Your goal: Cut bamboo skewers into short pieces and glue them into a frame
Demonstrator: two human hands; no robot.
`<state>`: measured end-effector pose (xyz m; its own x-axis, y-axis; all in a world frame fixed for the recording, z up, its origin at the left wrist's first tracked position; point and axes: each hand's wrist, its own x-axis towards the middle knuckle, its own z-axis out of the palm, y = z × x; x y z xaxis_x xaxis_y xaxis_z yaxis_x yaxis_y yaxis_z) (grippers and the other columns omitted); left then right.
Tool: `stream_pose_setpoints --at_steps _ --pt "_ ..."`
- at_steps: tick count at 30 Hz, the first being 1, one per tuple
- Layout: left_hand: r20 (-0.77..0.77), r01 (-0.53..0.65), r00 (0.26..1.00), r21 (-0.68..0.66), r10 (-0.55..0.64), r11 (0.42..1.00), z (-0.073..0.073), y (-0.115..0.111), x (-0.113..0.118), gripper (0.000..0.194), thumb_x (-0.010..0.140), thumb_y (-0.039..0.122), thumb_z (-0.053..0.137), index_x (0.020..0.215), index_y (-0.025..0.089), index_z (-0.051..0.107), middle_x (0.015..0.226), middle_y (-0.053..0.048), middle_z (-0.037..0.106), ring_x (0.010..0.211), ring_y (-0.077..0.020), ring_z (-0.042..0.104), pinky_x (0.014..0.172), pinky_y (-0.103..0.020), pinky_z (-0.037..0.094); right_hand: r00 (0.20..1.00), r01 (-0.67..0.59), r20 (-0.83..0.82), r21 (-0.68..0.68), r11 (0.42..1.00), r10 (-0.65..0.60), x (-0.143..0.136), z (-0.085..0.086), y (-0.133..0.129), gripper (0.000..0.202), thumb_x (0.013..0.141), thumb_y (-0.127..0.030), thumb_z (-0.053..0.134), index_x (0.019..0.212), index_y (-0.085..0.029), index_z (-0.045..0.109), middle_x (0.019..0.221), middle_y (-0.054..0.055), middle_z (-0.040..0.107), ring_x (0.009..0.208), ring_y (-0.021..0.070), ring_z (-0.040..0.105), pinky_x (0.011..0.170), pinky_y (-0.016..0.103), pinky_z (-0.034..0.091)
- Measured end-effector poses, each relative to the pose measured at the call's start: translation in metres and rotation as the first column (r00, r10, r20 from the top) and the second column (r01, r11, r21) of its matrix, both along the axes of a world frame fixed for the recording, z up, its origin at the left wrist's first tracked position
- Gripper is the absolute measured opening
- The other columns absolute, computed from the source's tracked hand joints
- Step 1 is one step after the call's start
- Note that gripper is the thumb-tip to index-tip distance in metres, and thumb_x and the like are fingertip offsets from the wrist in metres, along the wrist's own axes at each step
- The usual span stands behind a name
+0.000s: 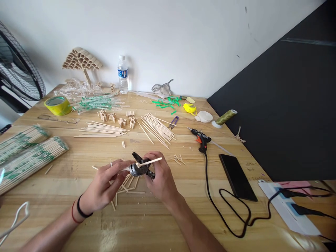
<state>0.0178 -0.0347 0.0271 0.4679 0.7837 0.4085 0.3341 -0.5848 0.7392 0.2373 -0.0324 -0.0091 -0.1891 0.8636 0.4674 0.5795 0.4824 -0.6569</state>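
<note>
My right hand (161, 178) is closed around a black-handled hand cutter (143, 168), held over the middle of the table. A thin wooden stick (151, 162) lies across the cutter's jaws, its free end pointing right. My left hand (106, 183) pinches the stick's other side, fingertips close against the cutter's silvery head. How far the jaws are apart is hidden. Below the hands lie several short cut sticks (131, 190). Beyond them are a spread of long sticks (157, 129), a second bundle (103, 130) and small stick-built pieces (122, 122).
A black glue gun (201, 138) lies to the right, its cord looping past a phone (237, 176) to a power strip (288, 208). Packaged sticks (34, 159) lie at left. At the back stand a water bottle (123, 75) and a stick-built tree (82, 60). Yellow tape (57, 106) sits nearby.
</note>
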Motion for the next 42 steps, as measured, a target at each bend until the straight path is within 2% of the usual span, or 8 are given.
stream_pose_setpoints --at_steps 6,16,24,31,42 --pt "0.005 -0.001 1.000 -0.015 0.001 1.000 -0.0008 -0.0001 -0.0012 0.035 0.100 0.006 0.049 0.129 0.020 0.062 0.096 -0.004 0.073 0.075 -0.0111 0.064 0.068 -0.020 0.049 1.000 -0.008 0.008 0.000 1.000 0.008 -0.0014 -0.0022 -0.0006 0.042 0.078 -0.001 0.063 0.115 -0.022 0.058 0.114 0.012 0.062 0.109 0.0298 0.060 0.096 0.048 0.054" --pt "-0.052 0.002 0.999 -0.043 -0.004 0.999 -0.0008 0.0005 0.0014 0.035 0.102 0.010 0.046 0.132 0.017 0.063 0.088 -0.005 0.071 0.068 -0.0126 0.060 0.061 -0.022 0.046 1.000 -0.004 -0.008 0.000 1.000 0.004 -0.0014 -0.0037 -0.0009 0.044 0.078 -0.002 0.063 0.116 -0.023 0.058 0.115 0.012 0.063 0.109 0.0301 0.061 0.097 0.048 0.056" --pt "-0.032 -0.027 0.999 0.014 0.027 1.000 -0.0023 -0.0017 0.0005 0.037 0.100 0.006 0.049 0.131 0.019 0.063 0.084 -0.002 0.068 0.065 -0.0105 0.056 0.060 -0.020 0.044 1.000 -0.010 0.005 0.007 1.000 0.010 -0.0003 -0.0039 -0.0001 0.046 0.077 -0.001 0.064 0.117 -0.022 0.059 0.115 0.012 0.063 0.110 0.0297 0.062 0.097 0.047 0.056" --pt "-0.045 -0.033 0.998 0.028 0.034 0.999 -0.0009 -0.0006 0.0008 0.035 0.098 0.007 0.048 0.126 0.018 0.067 0.081 -0.003 0.070 0.061 -0.0115 0.058 0.056 -0.022 0.043 0.999 -0.015 0.040 -0.015 1.000 0.015 -0.0010 -0.0040 -0.0014 0.042 0.079 -0.004 0.066 0.116 -0.022 0.060 0.116 0.013 0.064 0.110 0.0304 0.063 0.096 0.049 0.057" --pt "0.000 -0.021 1.000 -0.014 0.021 1.000 -0.0047 -0.0023 0.0007 0.034 0.102 0.008 0.048 0.130 0.020 0.062 0.104 -0.008 0.075 0.083 -0.0154 0.069 0.072 -0.024 0.051 1.000 -0.014 0.009 -0.003 1.000 0.014 -0.0021 -0.0022 -0.0020 0.041 0.081 -0.005 0.066 0.117 -0.023 0.059 0.115 0.012 0.064 0.109 0.0302 0.063 0.096 0.048 0.057"
